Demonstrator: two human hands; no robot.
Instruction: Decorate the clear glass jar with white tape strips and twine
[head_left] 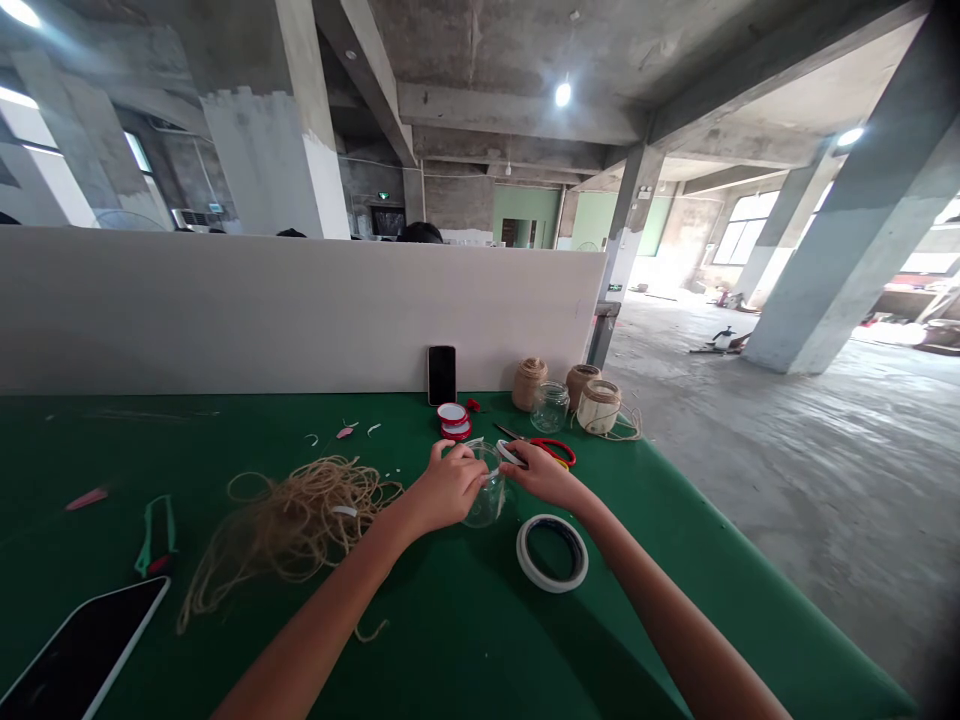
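Gleaming clear and smooth, a glass jar (487,490) is clasped near the table's middle by the left hand (450,488), which is closed around its upper part. A white strip (510,453) is pinched at the jar's far side by the nearly closed right hand (544,475). Whether the jar touches the table cannot be told.

With 12 o'clock set toward the white partition (300,310), a loose tangle of rough twine (289,530) is spread at 9 o'clock, and a white tape roll (552,553) lies flat at 5 o'clock. Red-handled scissors (551,452) are laid at 2 o'clock, just beyond the right hand. Stacked red-and-white lids (454,421) sit at 12 o'clock, with a phone (442,375) propped behind them against the partition. A second jar (550,407) and three fibrous twine spools (598,407) are grouped at 1 o'clock. A tablet (82,650) lies at 8 o'clock on the green cloth (675,560).
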